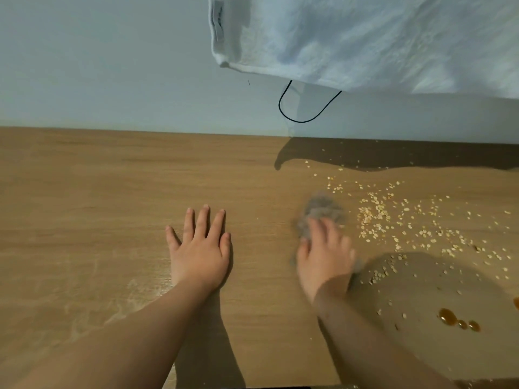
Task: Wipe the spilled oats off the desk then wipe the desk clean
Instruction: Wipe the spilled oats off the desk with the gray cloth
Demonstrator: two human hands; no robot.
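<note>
Pale oat flakes [393,220] lie scattered over the right part of the wooden desk [98,197]. My right hand [323,254] presses a grey cloth [320,211] onto the desk just left of the oats; the hand and cloth are blurred. The cloth sticks out beyond my fingertips. My left hand [200,248] lies flat on the desk with its fingers spread, about a hand's width left of the cloth, holding nothing.
Several brown liquid drops [456,320] sit on the desk at the lower right. A white towel [365,37] hangs against the wall above the oats, with a black cord loop [300,113] under it. Faint wet streaks [118,299] mark the desk's left side.
</note>
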